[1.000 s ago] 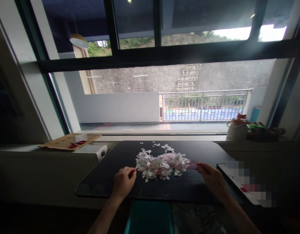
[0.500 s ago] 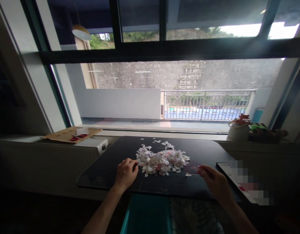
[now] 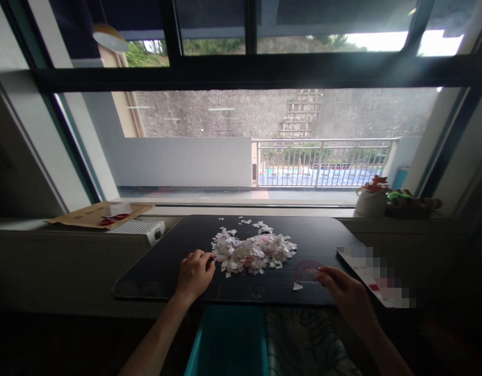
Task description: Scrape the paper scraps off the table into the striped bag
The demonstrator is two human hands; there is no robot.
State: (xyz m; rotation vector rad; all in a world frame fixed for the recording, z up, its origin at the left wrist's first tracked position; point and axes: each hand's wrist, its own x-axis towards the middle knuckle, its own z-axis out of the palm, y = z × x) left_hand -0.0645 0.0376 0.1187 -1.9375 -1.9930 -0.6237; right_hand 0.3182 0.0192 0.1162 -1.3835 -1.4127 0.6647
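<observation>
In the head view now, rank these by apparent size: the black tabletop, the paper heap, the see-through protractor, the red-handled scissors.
1. Black tabletop
2. Paper heap
Then, unranked: see-through protractor and red-handled scissors. They look close in size, and the scissors lie farther from the camera.

1. A loose, low heap of small white paper scraps, a few tinged pink (image 3: 250, 253), spreads across the middle of the black, round-cornered tabletop (image 3: 158, 274).
2. Stray white paper flakes (image 3: 262, 227) lie flat toward the tabletop's far edge.
3. A see-through, pink-lined half-round sheet, like a protractor (image 3: 306, 270), is pinched at its right end over the tabletop's near right part, curved side facing its far edge.
4. One pale three-cornered paper scrap (image 3: 297, 286) lies nearer the tabletop's front edge.
</observation>
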